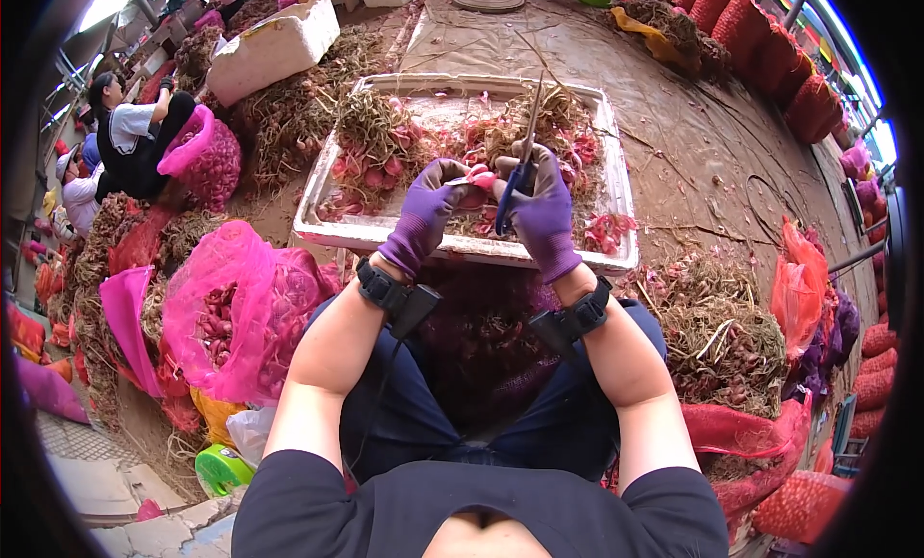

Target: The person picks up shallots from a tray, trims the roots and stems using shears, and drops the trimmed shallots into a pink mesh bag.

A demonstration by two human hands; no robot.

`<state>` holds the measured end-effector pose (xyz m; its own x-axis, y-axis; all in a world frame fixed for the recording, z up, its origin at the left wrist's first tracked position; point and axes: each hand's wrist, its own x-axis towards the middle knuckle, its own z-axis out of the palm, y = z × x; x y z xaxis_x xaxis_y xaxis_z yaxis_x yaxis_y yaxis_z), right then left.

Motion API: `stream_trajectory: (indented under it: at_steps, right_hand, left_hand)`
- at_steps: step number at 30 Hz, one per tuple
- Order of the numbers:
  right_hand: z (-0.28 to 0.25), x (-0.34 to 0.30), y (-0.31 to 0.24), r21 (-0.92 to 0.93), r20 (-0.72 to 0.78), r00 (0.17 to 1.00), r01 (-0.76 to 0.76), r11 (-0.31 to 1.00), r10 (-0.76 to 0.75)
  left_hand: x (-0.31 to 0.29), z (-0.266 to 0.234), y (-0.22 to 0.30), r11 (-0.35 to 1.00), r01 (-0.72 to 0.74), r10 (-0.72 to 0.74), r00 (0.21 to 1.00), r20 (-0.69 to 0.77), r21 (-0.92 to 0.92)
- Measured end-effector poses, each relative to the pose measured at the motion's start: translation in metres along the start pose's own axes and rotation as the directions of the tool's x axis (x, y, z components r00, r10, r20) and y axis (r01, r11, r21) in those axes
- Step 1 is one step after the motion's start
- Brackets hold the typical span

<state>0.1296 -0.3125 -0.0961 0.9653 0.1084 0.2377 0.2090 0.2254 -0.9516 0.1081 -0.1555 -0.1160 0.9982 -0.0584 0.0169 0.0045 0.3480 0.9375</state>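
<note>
Brown sheeting (707, 139) spreads around a white foam tray (356, 235). Over its near edge, the left hand (430, 207) pinches a red bulb (479, 177); the right hand (541, 207) grips blue-handled scissors (517, 184), blades toward the far edge.

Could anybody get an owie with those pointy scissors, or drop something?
Maybe. The scissors in the right hand could nick the left hand, since its fingers are close by. The pinkish-red bulb at its fingertips might slip and fall into the white tray.
</note>
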Motion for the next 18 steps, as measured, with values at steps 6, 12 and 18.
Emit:
stream_trajectory:
  at_steps: [6,12,18]
  right_hand:
    - [-0.001,-0.005,-0.005,-0.379,0.110,0.938,0.344,0.859,-0.327]
    - [0.005,-0.013,-0.004,-0.453,0.239,0.940,0.331,0.828,-0.245]
    - [-0.005,-0.001,-0.012,-0.056,0.166,0.986,-0.015,0.998,0.024]
  left_hand:
    - [-0.009,0.009,0.001,0.991,0.048,-0.045,0.999,0.027,-0.121]
    - [0.000,-0.005,-0.010,0.998,-0.033,0.028,0.997,-0.078,-0.061]
    - [-0.003,-0.004,0.004,0.998,0.018,-0.020,1.000,-0.019,-0.062]
